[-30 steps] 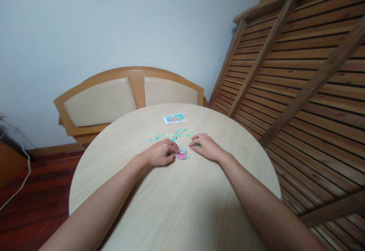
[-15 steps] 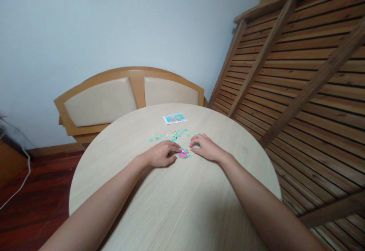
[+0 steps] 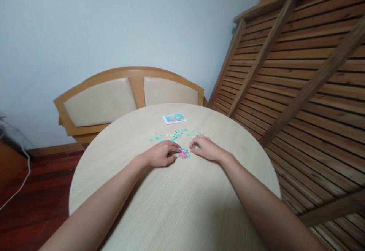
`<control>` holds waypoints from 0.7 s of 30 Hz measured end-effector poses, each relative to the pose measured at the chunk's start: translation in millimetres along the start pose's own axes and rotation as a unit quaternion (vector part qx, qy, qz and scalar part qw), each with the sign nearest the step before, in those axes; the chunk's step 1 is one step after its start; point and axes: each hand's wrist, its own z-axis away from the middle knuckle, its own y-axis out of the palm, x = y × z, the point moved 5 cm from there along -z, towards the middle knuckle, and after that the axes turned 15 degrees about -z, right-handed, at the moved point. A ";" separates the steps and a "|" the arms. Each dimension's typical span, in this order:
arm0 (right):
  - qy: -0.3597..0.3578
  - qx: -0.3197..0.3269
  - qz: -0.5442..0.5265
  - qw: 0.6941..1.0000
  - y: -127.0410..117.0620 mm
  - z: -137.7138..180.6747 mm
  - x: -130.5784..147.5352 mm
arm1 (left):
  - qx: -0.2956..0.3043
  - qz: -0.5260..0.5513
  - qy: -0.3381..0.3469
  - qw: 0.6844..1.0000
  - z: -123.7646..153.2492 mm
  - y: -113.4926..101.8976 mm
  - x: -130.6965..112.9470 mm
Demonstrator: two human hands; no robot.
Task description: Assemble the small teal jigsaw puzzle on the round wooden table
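A small cluster of joined jigsaw puzzle pieces (image 3: 183,154), pink with turquoise edges, lies on the round table between my hands. My left hand (image 3: 163,153) rests at its left side, index fingertip on its upper left edge, thumb apart from the fingers. Just right of the cluster is my right hand (image 3: 203,147), its thumb and index fingertips brought together in a pinch. Whatever is between those tips is too small to make out. Loose turquoise puzzle pieces (image 3: 174,135) are scattered beyond both hands; some are partly hidden behind my right hand.
A picture sheet (image 3: 174,118) with cartoon figures on turquoise lies farther back on the pale round table (image 3: 176,201). Behind the table stands a padded wooden headboard (image 3: 137,87) against the wall. A slatted wooden frame (image 3: 285,72) leans at the right.
My right thumb and index finger have drawn together into a pinch, and the hand has sunk slightly. My left hand and the pink cluster have stayed almost still.
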 end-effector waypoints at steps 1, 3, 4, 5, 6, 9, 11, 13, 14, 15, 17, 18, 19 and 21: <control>0.003 0.000 -0.003 1.000 0.0 -0.2 -0.7 | 0.000 -0.002 0.001 1.000 0.1 0.3 0.2; 0.007 -0.004 -0.002 1.000 0.0 -0.6 -2.8 | 0.001 -0.004 0.008 1.000 0.3 0.8 0.2; 0.010 -0.006 0.003 1.000 -0.1 -0.7 -4.0 | 0.001 -0.004 0.011 1.000 0.3 1.0 0.2; 0.012 -0.009 0.009 1.000 -0.2 -0.8 -5.1 | 0.001 -0.005 0.014 1.000 0.3 1.3 0.4; 0.015 -0.013 0.014 1.000 -0.3 -0.8 -6.1 | 0.001 -0.007 0.014 1.000 0.3 1.7 0.7; 0.021 -0.018 0.021 0.999 -0.1 -0.6 -8.3 | 0.008 -0.020 0.004 1.000 0.1 3.8 3.0; 0.019 -0.015 0.018 1.000 0.7 -0.3 -9.0 | 0.011 -0.029 -0.005 1.000 0.1 5.8 4.8; 0.015 -0.014 0.014 1.000 0.9 -0.1 -9.2 | 0.011 -0.035 -0.009 0.999 0.4 7.8 6.4; 0.013 -0.015 0.012 1.000 0.7 -0.1 -8.9 | 0.010 -0.037 -0.010 0.999 0.6 8.9 7.1; 0.012 -0.015 0.008 1.000 0.4 -0.1 -8.5 | 0.009 -0.038 -0.011 0.999 0.8 9.9 7.6; 0.017 -0.014 -0.013 1.000 -0.2 -0.3 -7.1 | 0.006 -0.037 -0.012 0.999 1.2 11.5 8.4; 0.020 -0.014 -0.033 0.999 -0.6 -0.6 -5.8 | 0.003 -0.036 -0.012 0.999 1.2 11.9 8.5; 0.020 -0.014 -0.060 0.998 -0.7 -1.1 -3.8 | -0.001 -0.034 -0.012 0.999 1.1 11.9 8.3; 0.017 -0.018 -0.124 0.992 -0.9 -2.6 1.5 | -0.011 -0.033 -0.009 0.999 0.5 10.8 7.1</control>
